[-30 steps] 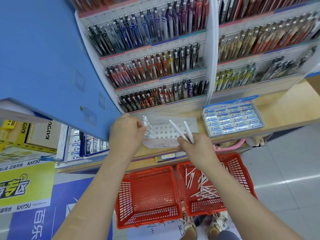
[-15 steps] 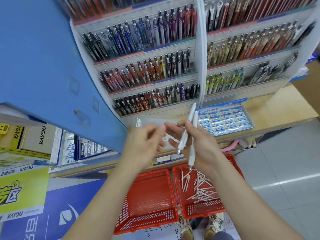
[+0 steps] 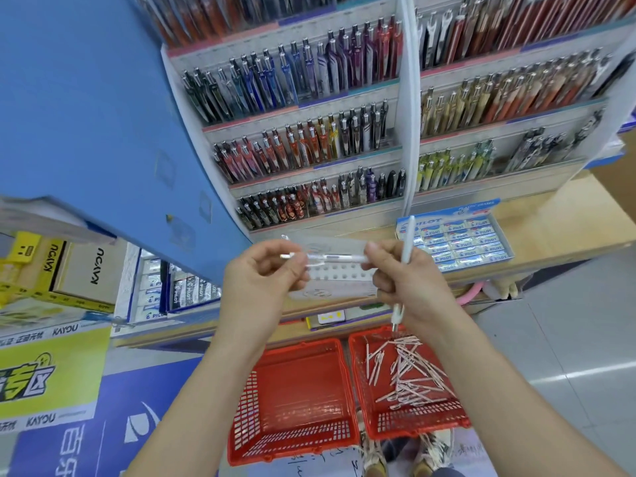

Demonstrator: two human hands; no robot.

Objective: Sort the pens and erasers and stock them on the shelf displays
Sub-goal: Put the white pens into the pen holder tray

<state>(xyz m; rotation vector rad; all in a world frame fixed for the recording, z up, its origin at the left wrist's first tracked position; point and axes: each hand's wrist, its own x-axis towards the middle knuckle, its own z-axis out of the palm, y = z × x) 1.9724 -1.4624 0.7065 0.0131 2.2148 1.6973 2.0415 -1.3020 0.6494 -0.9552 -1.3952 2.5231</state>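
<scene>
The left hand (image 3: 261, 280) and right hand (image 3: 409, 287) pinch opposite ends of a slim translucent white pen (image 3: 330, 258), the right also gripping a second white pen (image 3: 407, 239) upright.

White pen (image 3: 332, 258) horizontal (seemingly clear-barrelled); second pen (image 3: 407, 242) upright.

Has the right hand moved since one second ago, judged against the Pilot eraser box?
Yes. The right hand has come up in the view and now covers the left edge of the eraser box; earlier it was wholly below it.
</scene>
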